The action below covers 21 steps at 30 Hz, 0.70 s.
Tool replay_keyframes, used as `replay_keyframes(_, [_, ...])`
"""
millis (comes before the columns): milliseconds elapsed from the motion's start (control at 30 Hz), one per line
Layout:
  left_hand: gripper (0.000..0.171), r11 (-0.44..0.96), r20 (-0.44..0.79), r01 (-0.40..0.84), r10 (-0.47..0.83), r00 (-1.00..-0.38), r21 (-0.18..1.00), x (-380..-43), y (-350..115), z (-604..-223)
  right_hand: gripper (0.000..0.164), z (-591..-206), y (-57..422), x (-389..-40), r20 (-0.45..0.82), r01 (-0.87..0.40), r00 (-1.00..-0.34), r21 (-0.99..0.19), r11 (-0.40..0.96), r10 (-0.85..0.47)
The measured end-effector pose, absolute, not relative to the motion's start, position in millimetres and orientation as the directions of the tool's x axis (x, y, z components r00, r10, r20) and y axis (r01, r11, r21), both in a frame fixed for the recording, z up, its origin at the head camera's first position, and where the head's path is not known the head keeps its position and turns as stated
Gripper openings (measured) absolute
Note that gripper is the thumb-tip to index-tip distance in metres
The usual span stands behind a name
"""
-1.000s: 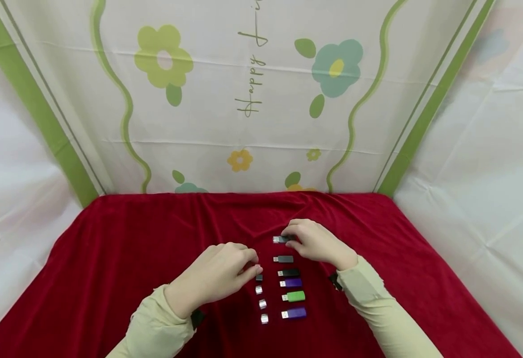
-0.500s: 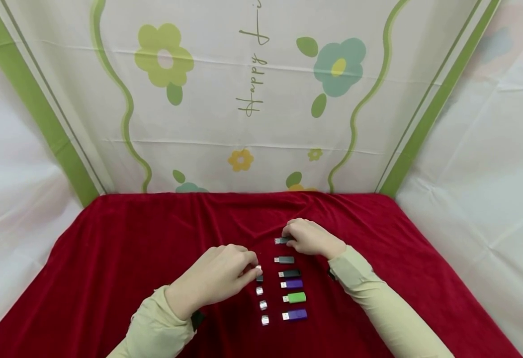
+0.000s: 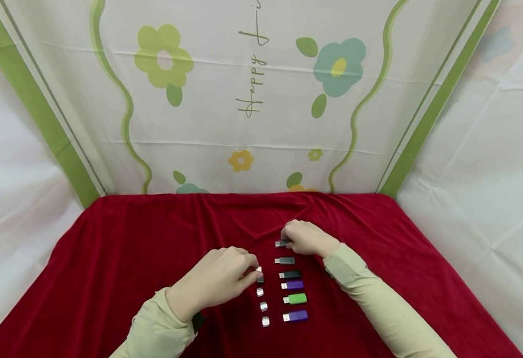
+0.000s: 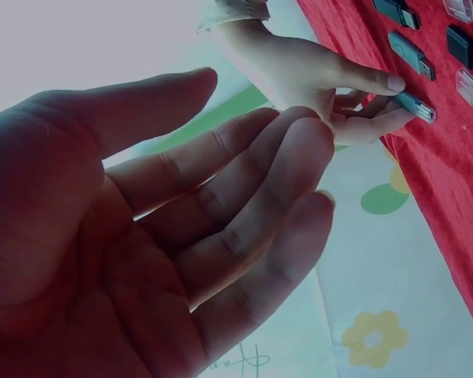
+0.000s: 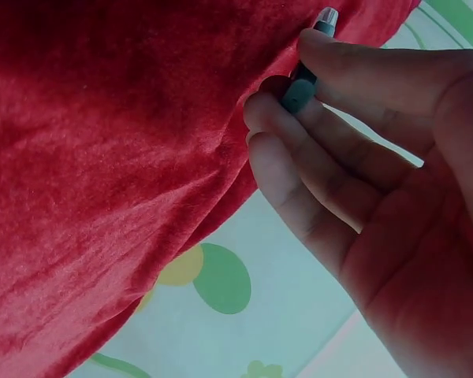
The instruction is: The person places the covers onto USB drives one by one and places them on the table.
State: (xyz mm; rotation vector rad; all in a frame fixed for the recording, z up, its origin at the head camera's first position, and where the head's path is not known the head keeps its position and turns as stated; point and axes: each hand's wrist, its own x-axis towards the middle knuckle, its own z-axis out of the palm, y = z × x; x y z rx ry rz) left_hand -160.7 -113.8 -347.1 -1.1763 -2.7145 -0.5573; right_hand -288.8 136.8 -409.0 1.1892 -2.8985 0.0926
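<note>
My right hand (image 3: 305, 237) pinches a dark grey-green USB stick (image 5: 301, 88) between thumb and fingers at the far end of a row of sticks. Its silver end (image 4: 426, 114) points toward the caps' side. My left hand (image 3: 218, 276) hovers over the far end of a row of caps, thumb and fingers apart with nothing between them in the left wrist view. Close by its fingertips lie a clear cap (image 3: 259, 269) and a black cap (image 4: 461, 47). Nearest the right hand on the cloth is a grey USB stick (image 3: 285, 260).
Nearer the person lie a black USB stick (image 3: 290, 274), a purple stick (image 3: 294, 285), a green stick (image 3: 296, 298) and another purple stick (image 3: 297, 315). Several clear caps (image 3: 263, 307) continue the left row. Red velvet cloth (image 3: 131, 258) covers the table; a flowered curtain (image 3: 208, 99) hangs behind.
My right hand has drawn slightly toward the person with the USB stick, its forearm shifting left. A clear cap has come into sight by my left fingertips; that hand has barely moved.
</note>
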Motion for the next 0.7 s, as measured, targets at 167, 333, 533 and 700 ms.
replay_keyframes(167, [0.01,0.63,0.26,0.725,0.678,-0.688,0.277,-161.0,-114.1,-348.1,0.018,-410.7,136.4,-289.6,0.024,-0.705,-0.709,-0.048,0.707,-0.705])
replay_keyframes(333, [0.011,0.632,0.25,0.72,0.676,-0.693,0.286,-161.4,-113.9,-349.4,0.017,-408.8,134.9,-289.2,0.023,-0.7,-0.714,-0.053,0.712,-0.7])
replay_keyframes(533, [0.012,0.644,0.246,0.709,0.666,-0.705,0.288,-162.2,-113.3,-351.5,0.02,-411.8,133.9,-291.8,0.023,-0.707,-0.707,-0.027,0.707,-0.707])
replay_keyframes(700, [0.013,0.654,0.24,0.699,0.658,-0.714,0.29,-162.1,-112.6,-351.9,0.024,-414.4,133.6,-292.1,0.028,-0.719,-0.695,-0.014,0.695,-0.719])
